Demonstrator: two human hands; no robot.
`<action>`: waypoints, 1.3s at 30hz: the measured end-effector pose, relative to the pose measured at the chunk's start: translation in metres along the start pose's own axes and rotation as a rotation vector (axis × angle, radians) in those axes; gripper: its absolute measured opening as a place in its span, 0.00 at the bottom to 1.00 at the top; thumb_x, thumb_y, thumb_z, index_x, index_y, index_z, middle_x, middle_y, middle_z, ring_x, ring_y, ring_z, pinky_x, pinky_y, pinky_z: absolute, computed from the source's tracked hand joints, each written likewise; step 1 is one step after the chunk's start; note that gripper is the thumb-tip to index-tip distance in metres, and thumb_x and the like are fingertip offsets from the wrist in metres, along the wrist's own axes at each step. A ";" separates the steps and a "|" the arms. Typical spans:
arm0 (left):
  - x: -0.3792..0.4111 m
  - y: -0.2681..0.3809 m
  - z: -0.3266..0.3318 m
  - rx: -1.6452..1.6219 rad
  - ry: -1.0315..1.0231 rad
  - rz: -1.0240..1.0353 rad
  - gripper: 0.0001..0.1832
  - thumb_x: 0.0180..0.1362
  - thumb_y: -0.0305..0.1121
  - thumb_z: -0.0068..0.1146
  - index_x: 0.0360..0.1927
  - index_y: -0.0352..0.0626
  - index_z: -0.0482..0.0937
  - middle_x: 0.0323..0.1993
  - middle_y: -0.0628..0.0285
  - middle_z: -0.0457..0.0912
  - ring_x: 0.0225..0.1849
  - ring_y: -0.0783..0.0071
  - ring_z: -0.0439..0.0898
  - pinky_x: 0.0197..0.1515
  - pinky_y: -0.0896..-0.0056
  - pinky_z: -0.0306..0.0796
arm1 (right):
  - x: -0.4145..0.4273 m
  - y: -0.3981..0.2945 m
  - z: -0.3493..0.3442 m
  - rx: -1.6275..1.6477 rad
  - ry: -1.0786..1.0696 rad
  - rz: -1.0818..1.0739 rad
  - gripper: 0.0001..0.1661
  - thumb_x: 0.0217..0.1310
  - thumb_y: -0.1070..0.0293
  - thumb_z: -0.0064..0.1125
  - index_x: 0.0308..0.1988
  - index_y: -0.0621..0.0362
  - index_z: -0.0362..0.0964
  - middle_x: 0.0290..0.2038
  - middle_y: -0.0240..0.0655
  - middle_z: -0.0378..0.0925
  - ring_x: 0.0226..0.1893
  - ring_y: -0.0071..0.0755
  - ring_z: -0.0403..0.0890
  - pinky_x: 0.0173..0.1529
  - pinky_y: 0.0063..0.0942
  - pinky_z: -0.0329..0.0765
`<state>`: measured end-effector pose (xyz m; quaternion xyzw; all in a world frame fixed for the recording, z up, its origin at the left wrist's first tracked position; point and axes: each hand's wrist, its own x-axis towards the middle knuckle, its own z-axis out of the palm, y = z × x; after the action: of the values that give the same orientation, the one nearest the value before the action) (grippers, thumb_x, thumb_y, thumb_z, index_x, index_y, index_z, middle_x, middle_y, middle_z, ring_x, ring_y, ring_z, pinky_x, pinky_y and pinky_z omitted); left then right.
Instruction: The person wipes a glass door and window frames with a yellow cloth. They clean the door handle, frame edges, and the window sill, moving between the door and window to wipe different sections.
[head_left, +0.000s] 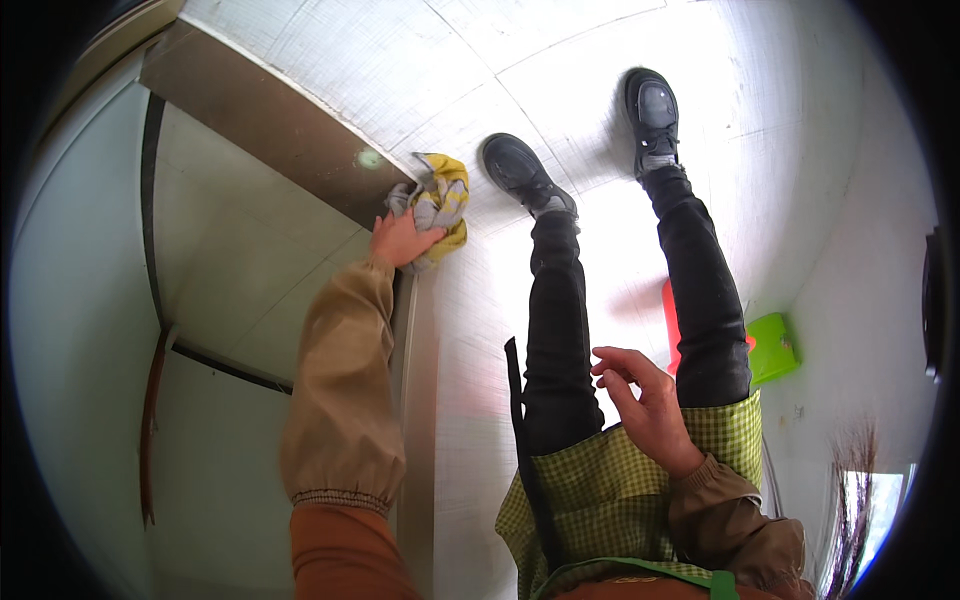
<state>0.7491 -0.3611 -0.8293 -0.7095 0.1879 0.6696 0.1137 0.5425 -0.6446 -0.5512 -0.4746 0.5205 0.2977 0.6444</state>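
Note:
My left hand (405, 238) presses on a crumpled grey and yellow cloth (448, 199). The cloth lies against the end of a brown threshold strip (277, 124), at the foot of a door frame (417, 420). The hand's palm faces away, so the underside of the cloth is hidden. My right hand (643, 405) hovers in front of my thighs, over the green checked apron (615, 487), its fingers apart and slightly curled with nothing between them. Brown sleeve covers reach both wrists.
My feet in black shoes (517, 169) stand on the pale tiled floor (555, 67). Behind my leg are a red object (670, 322) and a green plastic object (772, 349). Left of the frame is another tiled floor area (247, 225); thin bristly twigs (851, 495) stand at the lower right.

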 end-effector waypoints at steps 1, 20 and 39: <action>0.010 0.001 0.000 -0.012 -0.010 -0.016 0.49 0.48 0.66 0.56 0.64 0.35 0.67 0.63 0.39 0.68 0.67 0.46 0.64 0.72 0.46 0.47 | 0.000 -0.001 0.000 0.018 -0.009 0.011 0.15 0.64 0.78 0.52 0.51 0.63 0.74 0.37 0.37 0.80 0.35 0.25 0.80 0.39 0.22 0.76; -0.227 0.011 -0.018 -0.373 -0.006 -0.019 0.35 0.49 0.47 0.66 0.57 0.37 0.72 0.51 0.46 0.79 0.54 0.52 0.77 0.56 0.59 0.70 | 0.001 0.029 -0.009 0.141 0.025 -0.031 0.14 0.65 0.73 0.50 0.49 0.65 0.74 0.32 0.37 0.81 0.29 0.23 0.80 0.36 0.22 0.77; -0.636 0.052 -0.081 -0.488 -0.228 -0.272 0.34 0.44 0.41 0.71 0.55 0.38 0.74 0.46 0.49 0.82 0.50 0.59 0.81 0.52 0.63 0.73 | -0.029 0.035 -0.032 0.514 -0.035 -0.008 0.15 0.69 0.71 0.46 0.52 0.65 0.71 0.33 0.35 0.79 0.31 0.23 0.79 0.35 0.22 0.76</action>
<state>0.7797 -0.3690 -0.1864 -0.6549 -0.0891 0.7488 0.0487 0.4912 -0.6583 -0.5347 -0.2921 0.5660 0.1610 0.7540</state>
